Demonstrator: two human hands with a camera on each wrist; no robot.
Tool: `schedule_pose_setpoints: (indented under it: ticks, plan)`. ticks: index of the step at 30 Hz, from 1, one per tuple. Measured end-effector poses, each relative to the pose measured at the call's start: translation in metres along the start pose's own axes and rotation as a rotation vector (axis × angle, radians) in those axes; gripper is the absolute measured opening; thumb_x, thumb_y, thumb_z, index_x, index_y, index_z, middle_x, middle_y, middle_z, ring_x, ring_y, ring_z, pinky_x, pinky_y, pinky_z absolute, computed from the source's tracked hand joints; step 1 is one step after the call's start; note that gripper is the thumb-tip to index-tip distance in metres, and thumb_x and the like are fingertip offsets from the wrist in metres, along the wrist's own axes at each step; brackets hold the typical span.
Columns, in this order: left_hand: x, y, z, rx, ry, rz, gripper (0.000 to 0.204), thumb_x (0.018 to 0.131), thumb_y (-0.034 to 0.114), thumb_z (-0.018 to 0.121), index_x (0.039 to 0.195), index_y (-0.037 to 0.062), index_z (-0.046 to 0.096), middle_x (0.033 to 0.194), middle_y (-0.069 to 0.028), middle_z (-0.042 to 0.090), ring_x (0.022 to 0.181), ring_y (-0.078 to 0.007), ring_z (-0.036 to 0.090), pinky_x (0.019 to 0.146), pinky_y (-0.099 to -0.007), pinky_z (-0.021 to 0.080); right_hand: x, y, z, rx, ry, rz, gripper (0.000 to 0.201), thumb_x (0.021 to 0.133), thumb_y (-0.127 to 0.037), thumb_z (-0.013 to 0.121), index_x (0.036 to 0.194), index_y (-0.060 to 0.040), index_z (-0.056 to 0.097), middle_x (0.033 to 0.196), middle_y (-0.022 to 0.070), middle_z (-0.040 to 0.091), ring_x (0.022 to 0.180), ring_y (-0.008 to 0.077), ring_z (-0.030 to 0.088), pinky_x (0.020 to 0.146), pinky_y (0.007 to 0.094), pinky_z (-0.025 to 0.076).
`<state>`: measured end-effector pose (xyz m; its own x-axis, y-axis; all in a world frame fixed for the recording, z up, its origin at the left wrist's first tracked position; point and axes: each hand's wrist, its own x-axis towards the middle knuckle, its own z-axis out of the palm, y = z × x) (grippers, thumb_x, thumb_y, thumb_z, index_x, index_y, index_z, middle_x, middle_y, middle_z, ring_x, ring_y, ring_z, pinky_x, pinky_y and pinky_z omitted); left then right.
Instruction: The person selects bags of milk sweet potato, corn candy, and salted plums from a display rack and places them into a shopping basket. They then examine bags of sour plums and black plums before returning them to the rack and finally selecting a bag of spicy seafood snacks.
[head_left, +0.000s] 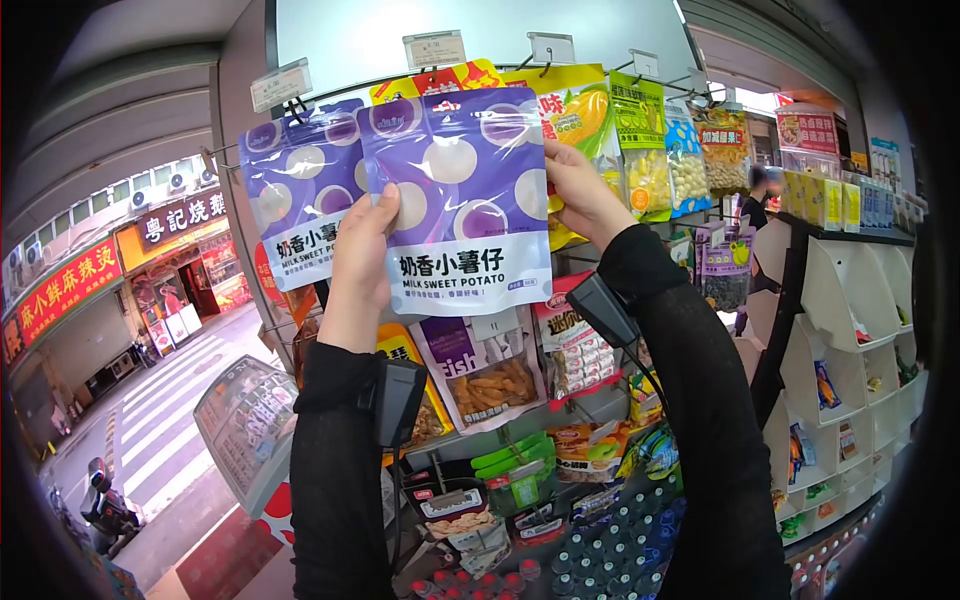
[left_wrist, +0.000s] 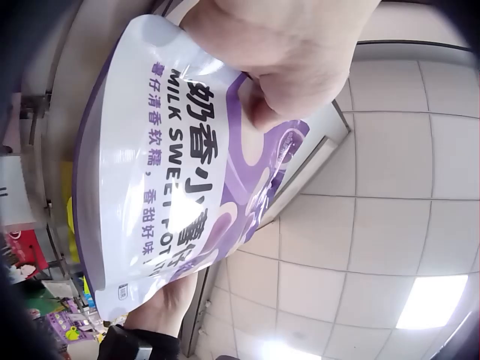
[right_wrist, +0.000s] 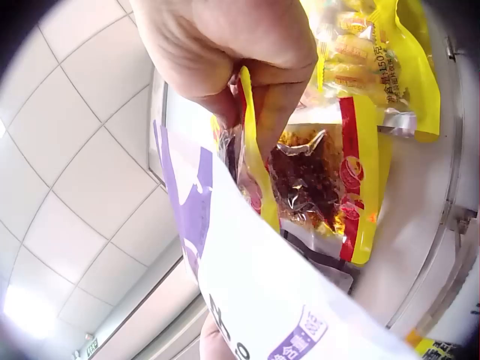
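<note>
My left hand [head_left: 362, 250] grips a purple and white pouch of milk sweet potato snacks [head_left: 462, 190] by its left side, thumb on the printed front. In the left wrist view the pouch [left_wrist: 124, 150] stands upright, tilted in that picture. Behind its right edge is my right hand [head_left: 590, 195], fingertips partly hidden in the head view. In the right wrist view that right hand [right_wrist: 232, 45] pinches the edge of a yellow and red snack bag [right_wrist: 259, 176] with dark contents. A similar yellow and red bag [right_wrist: 311, 184] hangs just behind it.
A matching purple pouch [head_left: 305, 175] hangs at the left. Yellow and green snack bags [head_left: 640, 150] hang to the right on hooks with price tags [head_left: 435, 48]. Below hang a fish snack bag [head_left: 485, 375] and other packets. Tiered bins [head_left: 830, 300] stand at right; a street [head_left: 165, 420] lies left.
</note>
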<state>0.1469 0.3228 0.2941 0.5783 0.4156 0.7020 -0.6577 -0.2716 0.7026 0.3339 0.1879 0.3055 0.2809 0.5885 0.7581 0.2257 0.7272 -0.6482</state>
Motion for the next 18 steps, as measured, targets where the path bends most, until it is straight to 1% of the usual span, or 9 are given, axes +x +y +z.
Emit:
schedule_pose_setpoints:
  ticks: [1, 2, 6, 8, 9, 11, 14, 18]
  plan:
    - [0.001, 0.001, 0.0, 0.009, -0.005, 0.005, 0.021, 0.087, 0.024, 0.047, 0.088, 0.0053, 0.056, 0.086, -0.0019, 0.059, 0.081, -0.0092, 0.052, 0.076, -0.025, 0.038, 0.0, -0.001, 0.0, 0.02, 0.007, -0.002, 0.022, 0.086, -0.014, 0.049, 0.104, -0.0035, 0.054, 0.089, 0.0021, 0.06, 0.076, 0.0067, 0.056, 0.068, 0.0205, 0.046]
    - [0.002, 0.001, 0.0, 0.034, 0.015, 0.045, 0.021, 0.088, 0.024, 0.046, 0.086, 0.0049, 0.055, 0.085, -0.0041, 0.06, 0.078, -0.0107, 0.057, 0.069, -0.0248, 0.047, 0.0, -0.001, 0.0, 0.041, 0.013, -0.005, 0.021, 0.086, -0.013, 0.049, 0.104, -0.0034, 0.054, 0.089, 0.0022, 0.06, 0.076, 0.0071, 0.056, 0.068, 0.0207, 0.046]
    - [-0.001, 0.009, 0.006, 0.06, 0.024, 0.078, 0.019, 0.087, 0.024, 0.047, 0.081, 0.0072, 0.054, 0.081, -0.0009, 0.059, 0.074, -0.0076, 0.054, 0.067, -0.0227, 0.043, -0.003, -0.01, 0.004, 0.071, -0.001, -0.013, 0.021, 0.086, -0.012, 0.048, 0.104, -0.0031, 0.054, 0.089, 0.0028, 0.06, 0.076, 0.0077, 0.057, 0.068, 0.0214, 0.047]
    - [-0.006, 0.014, 0.012, 0.11, 0.058, 0.133, 0.019, 0.087, 0.024, 0.049, 0.076, 0.0094, 0.053, 0.076, 0.0022, 0.056, 0.069, -0.0052, 0.049, 0.064, -0.0211, 0.04, -0.005, -0.013, 0.006, 0.083, 0.011, -0.009, 0.021, 0.086, -0.012, 0.048, 0.104, -0.0026, 0.053, 0.088, 0.0034, 0.06, 0.076, 0.0081, 0.057, 0.068, 0.0222, 0.047]
    - [-0.01, 0.017, 0.015, 0.109, 0.06, 0.132, 0.019, 0.087, 0.024, 0.049, 0.076, 0.0094, 0.053, 0.076, 0.0022, 0.056, 0.069, -0.0052, 0.049, 0.064, -0.0211, 0.04, -0.007, -0.015, 0.008, 0.083, 0.011, -0.006, 0.021, 0.086, -0.012, 0.048, 0.104, -0.0026, 0.053, 0.088, 0.0034, 0.06, 0.076, 0.0081, 0.057, 0.068, 0.0222, 0.047]
    - [-0.018, 0.02, 0.02, 0.136, 0.084, 0.173, 0.02, 0.087, 0.024, 0.049, 0.073, 0.0095, 0.052, 0.074, 0.003, 0.054, 0.067, -0.0045, 0.046, 0.063, -0.0208, 0.038, -0.012, -0.018, 0.012, 0.051, 0.08, 0.006, 0.02, 0.086, -0.012, 0.048, 0.103, -0.0023, 0.054, 0.087, 0.0038, 0.061, 0.074, 0.0083, 0.057, 0.066, 0.022, 0.047]
    - [-0.018, 0.022, 0.022, 0.072, 0.107, 0.138, 0.021, 0.087, 0.024, 0.05, 0.072, 0.0095, 0.052, 0.074, 0.0031, 0.054, 0.067, -0.0047, 0.046, 0.066, -0.0208, 0.038, -0.007, -0.014, 0.01, 0.123, 0.025, -0.017, 0.02, 0.086, -0.012, 0.048, 0.102, -0.0021, 0.054, 0.085, 0.0037, 0.061, 0.071, 0.0083, 0.058, 0.063, 0.0213, 0.047]
    - [-0.013, 0.028, 0.028, 0.069, 0.132, 0.124, 0.021, 0.086, 0.024, 0.05, 0.071, 0.0096, 0.05, 0.073, 0.0033, 0.053, 0.067, -0.005, 0.046, 0.065, -0.0211, 0.038, -0.003, -0.016, 0.011, 0.068, 0.056, -0.023, 0.019, 0.086, -0.011, 0.047, 0.101, -0.0023, 0.055, 0.085, 0.0033, 0.061, 0.07, 0.0077, 0.057, 0.062, 0.0208, 0.047]
